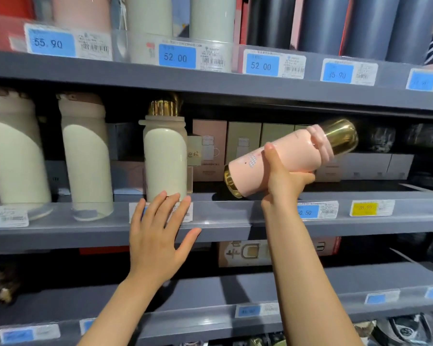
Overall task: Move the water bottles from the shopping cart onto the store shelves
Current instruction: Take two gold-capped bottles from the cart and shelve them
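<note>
**Pink bottle held tilted at the middle shelf**

Pink water bottle with a gold metal cap and gold base (290,156) is in your right hand (284,178); your fingers (308,177) curl under its body and your thumb presses across the front. It is tilted steeply, gold cap up and to the right, gold base low and left, just above the front edge of the grey middle shelf (223,216), and it looks clear of the shelf.

Your left hand (158,240) is released, its fingers (171,208) straight and spread against the clear price strip on the shelf's edge, just in front of the cream bottle with a gold cap (165,161) that stands upright there. Two more cream bottles (85,156) stand to its left. Pale cardboard boxes (235,143) sit behind the pink bottle at the back of the shelf.
</note>
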Tool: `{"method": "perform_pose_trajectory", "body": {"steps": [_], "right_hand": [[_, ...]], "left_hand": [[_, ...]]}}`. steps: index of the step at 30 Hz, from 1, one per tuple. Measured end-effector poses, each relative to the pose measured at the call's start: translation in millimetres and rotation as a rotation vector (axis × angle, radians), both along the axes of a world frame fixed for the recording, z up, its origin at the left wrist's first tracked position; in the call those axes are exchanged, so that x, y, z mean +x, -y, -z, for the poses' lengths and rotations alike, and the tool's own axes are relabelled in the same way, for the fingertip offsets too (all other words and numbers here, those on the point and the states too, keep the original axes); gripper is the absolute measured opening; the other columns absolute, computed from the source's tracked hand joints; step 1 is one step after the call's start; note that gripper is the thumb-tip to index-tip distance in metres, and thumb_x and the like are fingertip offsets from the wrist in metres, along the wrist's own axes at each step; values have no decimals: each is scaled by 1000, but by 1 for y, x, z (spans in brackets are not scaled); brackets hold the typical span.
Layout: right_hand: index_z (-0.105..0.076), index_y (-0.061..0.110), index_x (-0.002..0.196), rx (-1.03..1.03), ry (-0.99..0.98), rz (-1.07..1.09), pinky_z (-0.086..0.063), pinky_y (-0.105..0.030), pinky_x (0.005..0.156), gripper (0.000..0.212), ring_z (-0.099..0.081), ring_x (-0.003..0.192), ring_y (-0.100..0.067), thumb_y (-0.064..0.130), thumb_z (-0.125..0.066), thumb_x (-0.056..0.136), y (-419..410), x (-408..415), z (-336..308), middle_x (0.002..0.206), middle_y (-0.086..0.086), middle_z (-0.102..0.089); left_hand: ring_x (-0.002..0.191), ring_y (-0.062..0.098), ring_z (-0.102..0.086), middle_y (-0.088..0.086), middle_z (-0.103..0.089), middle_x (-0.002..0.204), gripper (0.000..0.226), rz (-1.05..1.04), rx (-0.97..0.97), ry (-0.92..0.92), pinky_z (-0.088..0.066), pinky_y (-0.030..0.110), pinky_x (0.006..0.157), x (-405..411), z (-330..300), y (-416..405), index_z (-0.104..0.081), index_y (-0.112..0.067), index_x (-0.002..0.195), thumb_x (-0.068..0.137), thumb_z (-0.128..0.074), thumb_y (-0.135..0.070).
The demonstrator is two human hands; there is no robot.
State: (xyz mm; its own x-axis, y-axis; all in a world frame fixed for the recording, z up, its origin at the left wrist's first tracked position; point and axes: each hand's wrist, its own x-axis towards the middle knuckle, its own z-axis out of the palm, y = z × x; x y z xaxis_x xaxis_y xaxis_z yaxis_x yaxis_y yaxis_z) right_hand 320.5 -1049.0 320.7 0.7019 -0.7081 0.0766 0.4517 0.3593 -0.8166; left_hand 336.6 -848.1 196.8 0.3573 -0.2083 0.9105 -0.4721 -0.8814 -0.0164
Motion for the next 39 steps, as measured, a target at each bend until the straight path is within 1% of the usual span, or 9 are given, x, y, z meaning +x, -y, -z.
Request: {"method": "perform_pose_trajectory", "body": {"steps": [1, 5, 8, 10, 18, 28, 35, 37, 39], "right_hand": [[-21, 19, 136, -29, -25, -17, -53, -30, 64, 92, -59, 90, -16, 28, -84, 70, -3, 3, -1, 118, -4, -49], [-24, 20, 132, -162, -118, -129, -55, -47, 82, 88, -58, 94, -19, 27, -85, 69, -10, 10, -1, 118, -5, -51], [-27, 22, 131, -342, -121, -139, -52, -37, 72, 87, -56, 89, -13, 28, -86, 67, -15, 15, 1, 115, -2, -52], [-28, 24, 130, -481, -115, -96, -49, -34, 71, 89, -56, 95, -16, 32, -87, 64, -21, 20, 4, 116, -1, -51], [-24, 22, 139, -953, -203, 38, -51, -49, 88, 100, -51, 111, -27, 48, -83, 62, -45, 30, 8, 128, -5, -45], [-24, 22, 137, -1067, -266, 11, -51, -51, 86, 97, -51, 109, -26, 52, -80, 64, -28, 28, 8, 127, -3, -47], [-16, 23, 144, -1089, -268, 46, -49, -52, 89, 104, -52, 112, -27, 60, -75, 66, -33, 22, 16, 133, -4, -47], [-11, 24, 147, -1126, -281, 74, -48, -52, 93, 110, -50, 117, -30, 63, -74, 65, -35, 19, 18, 136, -6, -45], [-2, 26, 152, -1165, -281, 123, -42, -47, 102, 117, -40, 130, -27, 59, -76, 68, -34, 11, 25, 147, -7, -36]], "left_hand": [[128, 28, -45, 8, -59, 130, 54, 1, -4, 15, -22, 47, 113, 1, 1, 0, -60, -15, 130, 94, -40, -51], [127, 28, -46, 7, -61, 126, 53, 24, -29, 48, -22, 48, 113, 3, 1, 1, -62, -15, 127, 93, -44, -51], [126, 27, -47, 6, -62, 124, 52, 39, -53, 53, -21, 47, 115, 2, 0, 1, -63, -15, 125, 89, -50, -49], [126, 26, -46, 5, -62, 123, 51, 50, -66, 49, -20, 46, 115, 1, -1, 1, -64, -16, 125, 88, -52, -49], [123, 24, -48, 4, -62, 122, 52, 56, -71, 31, -19, 44, 116, 2, -1, 0, -63, -17, 126, 87, -54, -50], [120, 22, -49, 2, -62, 122, 50, 80, -82, 74, -21, 45, 115, 7, 1, 0, -56, -22, 128, 89, -53, -53], [119, 21, -49, 2, -64, 120, 49, 80, -83, 50, -22, 44, 115, 5, 0, -1, -64, -20, 125, 88, -56, -52], [119, 21, -49, 2, -64, 120, 49, 89, -84, 58, -22, 45, 115, 6, 2, -1, -64, -20, 126, 90, -54, -52], [120, 22, -50, 2, -64, 121, 49, 99, -86, 74, -22, 45, 115, 8, 4, -2, -63, -20, 127, 90, -53, -52]]}}
